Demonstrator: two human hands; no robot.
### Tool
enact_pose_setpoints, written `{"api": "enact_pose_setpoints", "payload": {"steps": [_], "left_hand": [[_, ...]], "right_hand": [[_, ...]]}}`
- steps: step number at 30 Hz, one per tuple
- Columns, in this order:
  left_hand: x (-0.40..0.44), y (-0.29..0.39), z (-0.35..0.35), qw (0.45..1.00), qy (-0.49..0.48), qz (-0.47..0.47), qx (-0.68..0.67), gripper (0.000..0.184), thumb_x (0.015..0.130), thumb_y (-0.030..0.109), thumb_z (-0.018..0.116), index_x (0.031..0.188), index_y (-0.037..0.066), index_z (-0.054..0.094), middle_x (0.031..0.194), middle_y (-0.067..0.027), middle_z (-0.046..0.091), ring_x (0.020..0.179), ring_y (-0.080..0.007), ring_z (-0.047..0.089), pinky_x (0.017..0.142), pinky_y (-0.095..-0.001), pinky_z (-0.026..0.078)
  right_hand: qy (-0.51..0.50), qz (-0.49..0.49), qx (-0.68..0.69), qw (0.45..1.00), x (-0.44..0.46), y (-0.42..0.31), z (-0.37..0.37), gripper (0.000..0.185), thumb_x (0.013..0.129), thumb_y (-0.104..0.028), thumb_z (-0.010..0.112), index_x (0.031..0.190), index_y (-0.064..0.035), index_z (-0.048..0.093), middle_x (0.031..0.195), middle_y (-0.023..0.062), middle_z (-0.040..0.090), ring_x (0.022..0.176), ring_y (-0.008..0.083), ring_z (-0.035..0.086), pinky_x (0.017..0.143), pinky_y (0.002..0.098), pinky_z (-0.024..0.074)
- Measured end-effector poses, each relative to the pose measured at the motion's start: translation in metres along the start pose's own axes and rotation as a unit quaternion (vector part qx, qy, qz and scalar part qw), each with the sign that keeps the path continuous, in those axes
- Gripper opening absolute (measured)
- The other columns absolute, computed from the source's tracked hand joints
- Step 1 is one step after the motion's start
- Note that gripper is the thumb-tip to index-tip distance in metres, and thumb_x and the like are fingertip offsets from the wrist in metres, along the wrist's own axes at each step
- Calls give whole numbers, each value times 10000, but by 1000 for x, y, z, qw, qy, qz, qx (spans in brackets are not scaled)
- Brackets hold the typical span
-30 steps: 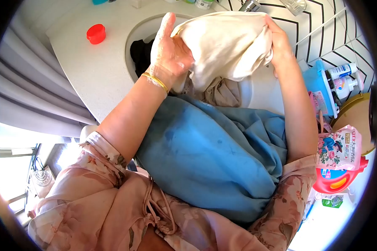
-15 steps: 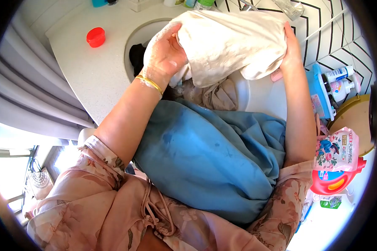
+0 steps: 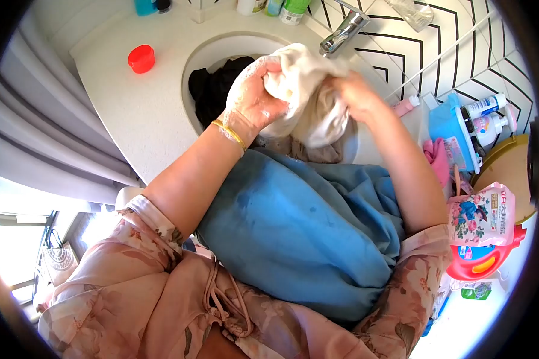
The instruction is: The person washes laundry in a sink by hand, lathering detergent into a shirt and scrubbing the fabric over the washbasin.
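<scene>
On the counter (image 3: pixel 117 107), between ten and eleven o'clock, there is a small red cup (image 3: pixel 141 59). The grey curtain (image 3: pixel 48 128) hangs toward half past nine. At twelve stands a green bottle (image 3: pixel 294 11). At half past two is a blue container (image 3: pixel 444 122); just past three, a pink pouch (image 3: pixel 491 209).

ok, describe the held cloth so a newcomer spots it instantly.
Find the white sink in the counter. Above it, between left hand and right hand, is the bunched cream cloth: paler than the black cloth and brownish cloth inside.
</scene>
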State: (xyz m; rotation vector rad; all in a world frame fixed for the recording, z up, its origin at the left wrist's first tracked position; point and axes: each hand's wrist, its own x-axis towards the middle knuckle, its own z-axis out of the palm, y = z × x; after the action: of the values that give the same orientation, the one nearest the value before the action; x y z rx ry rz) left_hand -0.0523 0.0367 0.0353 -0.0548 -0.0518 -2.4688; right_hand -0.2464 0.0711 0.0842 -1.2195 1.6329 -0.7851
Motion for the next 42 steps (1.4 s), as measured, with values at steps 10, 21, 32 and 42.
{"api": "enact_pose_setpoints", "payload": {"steps": [10, 21, 32, 42], "left_hand": [[5, -54, -23, 994, 85, -44, 49, 370, 878, 350, 445, 1115, 72, 502, 1095, -57, 565, 961, -201, 563, 827, -344, 466], [1, 16, -12, 991, 8, 129, 19, 383, 887, 361, 407, 1107, 59, 495, 1116, -103, 541, 1001, -262, 518, 908, -403, 398], [-6, 23, 1, 987, -31, 157, -11, 198, 752, 250, 441, 804, 76, 518, 959, -129, 561, 938, -311, 511, 884, -449, 391], [14, -17, -30, 985, 141, -87, 48, 344, 887, 361, 407, 1087, 103, 514, 1051, -57, 576, 963, -234, 553, 857, -453, 421]], "right_hand": [[20, -58, 329, 942, -30, -51, -4, 307, 860, -202, 400, 1041, 12, 525, 992, 142, 593, 887, 216, 587, 819, 330, 466], [-319, -23, 191, 928, -49, -36, -6, 532, 773, -217, 577, 1196, 60, 411, 1136, 128, 523, 997, 166, 527, 880, 274, 407], [-104, 8, -288, 952, -23, -28, 1, 480, 725, -70, 604, 1175, 3, 452, 1104, 121, 541, 930, 154, 532, 844, 262, 406], [120, -139, 203, 962, -10, -29, 15, 499, 656, 121, 408, 1140, 5, 441, 1020, 130, 549, 911, 211, 552, 803, 297, 454]]}}
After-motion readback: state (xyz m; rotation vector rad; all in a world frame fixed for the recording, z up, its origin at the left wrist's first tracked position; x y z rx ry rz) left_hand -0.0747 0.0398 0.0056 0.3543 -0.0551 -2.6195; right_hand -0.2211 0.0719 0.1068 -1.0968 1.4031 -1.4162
